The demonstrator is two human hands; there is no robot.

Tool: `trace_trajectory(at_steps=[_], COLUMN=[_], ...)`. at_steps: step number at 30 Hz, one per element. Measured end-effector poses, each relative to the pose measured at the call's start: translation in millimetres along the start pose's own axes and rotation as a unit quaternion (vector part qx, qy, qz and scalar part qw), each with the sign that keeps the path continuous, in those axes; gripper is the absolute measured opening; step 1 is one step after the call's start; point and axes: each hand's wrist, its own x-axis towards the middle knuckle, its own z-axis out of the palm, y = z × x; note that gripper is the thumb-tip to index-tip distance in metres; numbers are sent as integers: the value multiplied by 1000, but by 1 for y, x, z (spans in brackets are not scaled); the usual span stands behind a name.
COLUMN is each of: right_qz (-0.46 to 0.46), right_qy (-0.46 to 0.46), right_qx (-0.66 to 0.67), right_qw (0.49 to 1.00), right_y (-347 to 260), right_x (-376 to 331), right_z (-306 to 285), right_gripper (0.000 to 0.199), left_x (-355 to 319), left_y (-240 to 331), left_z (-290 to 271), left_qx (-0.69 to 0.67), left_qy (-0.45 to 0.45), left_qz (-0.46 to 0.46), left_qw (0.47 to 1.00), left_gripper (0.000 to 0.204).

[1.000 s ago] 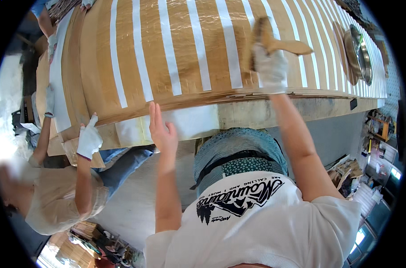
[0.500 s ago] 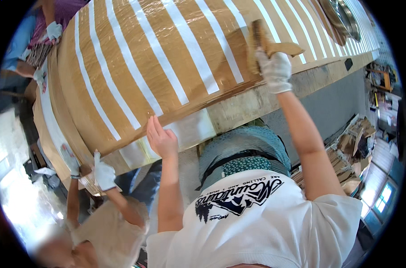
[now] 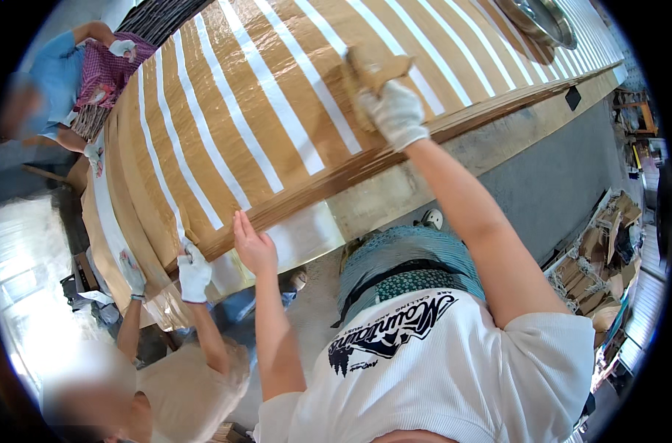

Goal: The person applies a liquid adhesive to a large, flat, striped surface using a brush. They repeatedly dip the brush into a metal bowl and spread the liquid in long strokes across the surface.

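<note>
A thick stack of brown, glossy sheets with white stripes [image 3: 314, 96] lies on a table in front of me. My right hand [image 3: 393, 114], in a white knit glove, is closed on a broad brown brush-like pad [image 3: 358, 77] resting on the top sheet; its exact kind is unclear. At the stack's near edge is my left hand [image 3: 254, 244], bare, its fingers stretched out and close together against the edge, holding nothing. A co-worker's gloved hand [image 3: 195, 273] touches the sheet's near left corner, and that person's other gloved hand [image 3: 132, 277] is at the left end.
A metal basin [image 3: 543, 22] stands on the stack at the far right. A second co-worker in blue [image 3: 59, 70] is at the far left end, with gloved hands. The table edge [image 3: 380, 203] runs in front of me. Cardboard scraps [image 3: 598, 244] lie at right.
My right hand has moved left across the stripes with the brown brush-like pad. The left hand stays by the near edge. The near co-worker's hand has come to the sheet's corner.
</note>
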Motion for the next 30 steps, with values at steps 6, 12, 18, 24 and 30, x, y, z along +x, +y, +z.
trace_trajectory(at_steps=[6, 12, 18, 24, 30], right_qz=[81, 274, 383, 365, 309], right_qy=[117, 133, 195, 202, 228], right_qx=[264, 674, 752, 826, 869], right_qw=[954, 673, 499, 380, 313], right_y=[212, 395, 546, 572, 592], right_x=[10, -113, -219, -243, -196], right_z=[-104, -166, -175, -260, -311], right_gripper=[59, 29, 18, 47, 54], left_x=[-26, -115, -137, -132, -113], left_y=[65, 219, 408, 562, 665], left_z=[-8, 63, 104, 100, 131], left_qx=[-102, -300, -380, -394, -382], left_qy=[26, -121, -348, -416, -527], left_qz=[-79, -95, 12, 166, 199], left_qw=[991, 941, 857, 802, 733], left_gripper=[47, 27, 16, 13, 12])
